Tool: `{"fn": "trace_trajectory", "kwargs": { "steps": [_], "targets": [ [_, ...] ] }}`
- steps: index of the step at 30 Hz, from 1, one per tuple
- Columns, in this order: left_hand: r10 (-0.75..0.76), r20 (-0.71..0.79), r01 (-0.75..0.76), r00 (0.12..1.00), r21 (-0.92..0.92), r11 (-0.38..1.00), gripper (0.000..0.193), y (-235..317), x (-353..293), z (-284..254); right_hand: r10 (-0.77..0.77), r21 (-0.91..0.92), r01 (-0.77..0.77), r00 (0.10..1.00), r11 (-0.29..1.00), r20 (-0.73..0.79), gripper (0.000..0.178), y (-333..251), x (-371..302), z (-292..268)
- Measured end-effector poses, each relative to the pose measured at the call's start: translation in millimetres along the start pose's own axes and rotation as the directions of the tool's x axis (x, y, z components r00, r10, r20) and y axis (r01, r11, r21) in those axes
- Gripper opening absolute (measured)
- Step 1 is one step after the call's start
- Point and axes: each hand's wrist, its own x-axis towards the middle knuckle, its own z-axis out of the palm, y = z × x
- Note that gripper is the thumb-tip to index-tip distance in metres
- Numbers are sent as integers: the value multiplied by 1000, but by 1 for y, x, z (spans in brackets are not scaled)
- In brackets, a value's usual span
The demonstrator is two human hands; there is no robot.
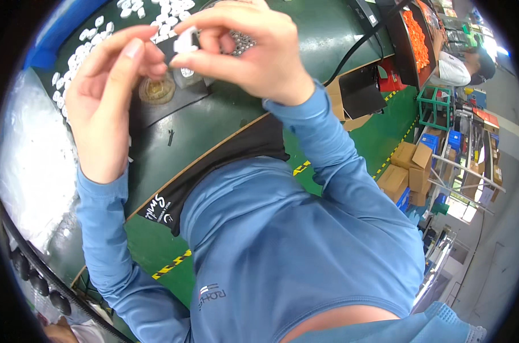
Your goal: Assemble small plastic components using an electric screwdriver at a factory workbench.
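Note:
My right hand (259,54) pinches a small white plastic part (185,43) between thumb and forefinger, above the bench. Just left of it, my left hand (108,94) is raised with its fingers curled in toward the thumb. Whatever lies between those left fingertips, if anything, is too small to name. Below the hands, a round amber, see-through object (156,91) rests on a dark mat (176,108). Beside it stands a greyish block (188,80) with a white piece at its top. Small shiny metal pieces (243,43) lie behind my right fingers, partly hidden.
Many loose white parts (73,63) are spread over the green bench top (213,123). Clear plastic sheeting (39,166) covers the left side. A black cable (362,43) crosses at the right, near a bin of orange parts (416,40). Another person (462,68) works beyond.

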Motion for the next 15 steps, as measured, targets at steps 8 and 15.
{"fn": "trace_trajectory", "kwargs": {
  "steps": [8, 15],
  "targets": [
    [35, -62, -34, 997, 11, 999, 24, -4, 4, -17, -16, 122, -14, 970, 992, 241, 24, 11, -5, -5],
    [22, -81, -18, 996, 46, 999, 23, -5, 4, -16, -8, 80, -17, 955, 997, 297, 23, 9, -2, -3]
  ]
}}
